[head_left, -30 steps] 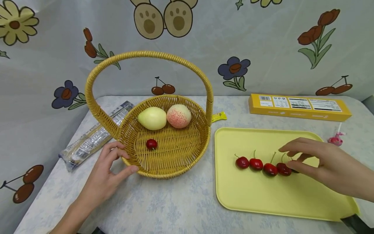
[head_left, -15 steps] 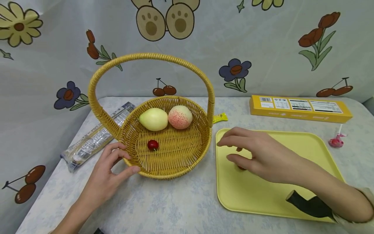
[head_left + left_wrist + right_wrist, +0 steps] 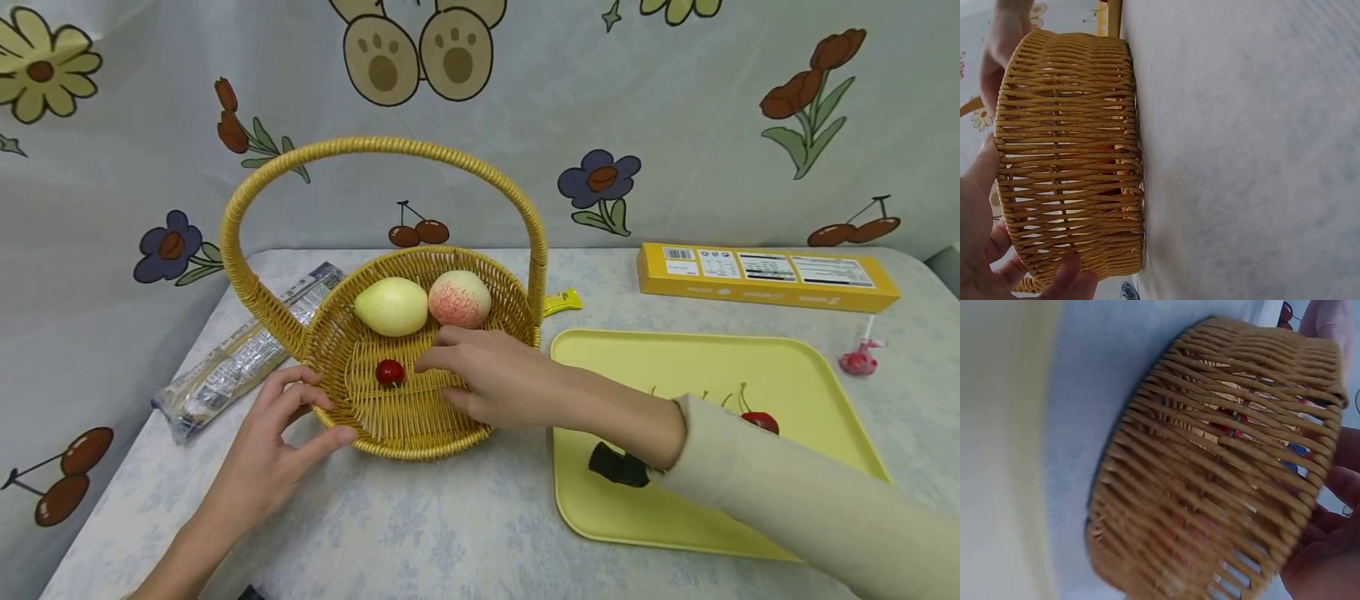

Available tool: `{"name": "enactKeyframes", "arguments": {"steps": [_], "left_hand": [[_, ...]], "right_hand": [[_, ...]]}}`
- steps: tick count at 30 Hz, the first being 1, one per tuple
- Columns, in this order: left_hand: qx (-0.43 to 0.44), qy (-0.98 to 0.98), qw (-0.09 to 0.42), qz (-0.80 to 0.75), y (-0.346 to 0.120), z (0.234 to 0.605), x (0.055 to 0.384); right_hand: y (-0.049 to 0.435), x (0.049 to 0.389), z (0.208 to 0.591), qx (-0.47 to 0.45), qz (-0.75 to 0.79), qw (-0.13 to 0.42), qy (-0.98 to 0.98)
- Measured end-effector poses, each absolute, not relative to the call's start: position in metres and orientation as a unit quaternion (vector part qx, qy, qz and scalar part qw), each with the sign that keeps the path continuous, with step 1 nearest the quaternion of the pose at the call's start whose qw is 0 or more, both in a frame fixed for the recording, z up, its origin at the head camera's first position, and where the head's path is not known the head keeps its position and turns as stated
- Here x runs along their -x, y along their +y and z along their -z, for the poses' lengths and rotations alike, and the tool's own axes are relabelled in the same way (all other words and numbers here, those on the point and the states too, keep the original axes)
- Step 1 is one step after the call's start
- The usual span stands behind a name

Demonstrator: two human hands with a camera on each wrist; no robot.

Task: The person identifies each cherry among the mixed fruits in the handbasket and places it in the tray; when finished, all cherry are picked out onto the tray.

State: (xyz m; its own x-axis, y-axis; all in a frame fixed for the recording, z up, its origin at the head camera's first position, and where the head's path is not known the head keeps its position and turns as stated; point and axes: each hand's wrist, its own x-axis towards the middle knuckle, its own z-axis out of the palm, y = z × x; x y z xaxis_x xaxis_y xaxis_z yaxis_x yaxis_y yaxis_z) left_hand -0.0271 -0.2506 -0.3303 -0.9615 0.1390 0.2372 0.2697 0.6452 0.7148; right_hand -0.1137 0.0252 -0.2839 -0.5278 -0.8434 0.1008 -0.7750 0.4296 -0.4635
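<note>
At the front left of the wicker basket (image 3: 420, 453), my left hand (image 3: 266, 467) holds its rim, the thumb along the front edge and the fingers bent on the side. My right hand (image 3: 487, 375) hangs over the inside right of the basket, fingers bent downward; whatever lies between the fingertips is hidden. Close to those fingertips, a red cherry (image 3: 390, 372) lies on the basket floor. Behind it are a pale yellow pear (image 3: 392, 306) and a pink-speckled peach (image 3: 460, 298). The wrist views see the basket's woven side, with my left fingers (image 3: 1063, 275) against it.
A yellow tray (image 3: 622, 521) stands at right; one cherry (image 3: 761, 421) and several stems show past the sleeve. Behind it are a yellow box (image 3: 765, 277) and a pink lollipop (image 3: 857, 361). A long plastic packet (image 3: 240, 362) lies left; a small yellow wrapper (image 3: 562, 302) lies behind the basket.
My right hand has swept left, from the right end of the cherry row, across the tray and into the basket. My left hand and the basket have stayed put.
</note>
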Motion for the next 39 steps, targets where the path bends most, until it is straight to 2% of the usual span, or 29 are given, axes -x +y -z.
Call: {"name": "enactKeyframes", "arguments": {"steps": [10,22,29,39], "left_hand": [[0.113,-0.904,0.081,0.404,-0.252,0.331,0.027],[0.115,-0.901,0.081,0.411,-0.252,0.332,0.028],[0.117,-0.899,0.083,0.413,-0.252,0.332,0.028],[0.121,-0.897,0.088,0.416,-0.253,0.332,0.027]], "right_hand": [[-0.024,0.14,0.29,0.52,0.14,0.153,0.828],[-0.046,0.151,0.301,0.524,0.096,0.23,0.814],[-0.044,0.151,0.302,0.519,0.11,0.226,0.817],[-0.03,0.149,0.291,0.549,0.183,0.169,0.798]]}}
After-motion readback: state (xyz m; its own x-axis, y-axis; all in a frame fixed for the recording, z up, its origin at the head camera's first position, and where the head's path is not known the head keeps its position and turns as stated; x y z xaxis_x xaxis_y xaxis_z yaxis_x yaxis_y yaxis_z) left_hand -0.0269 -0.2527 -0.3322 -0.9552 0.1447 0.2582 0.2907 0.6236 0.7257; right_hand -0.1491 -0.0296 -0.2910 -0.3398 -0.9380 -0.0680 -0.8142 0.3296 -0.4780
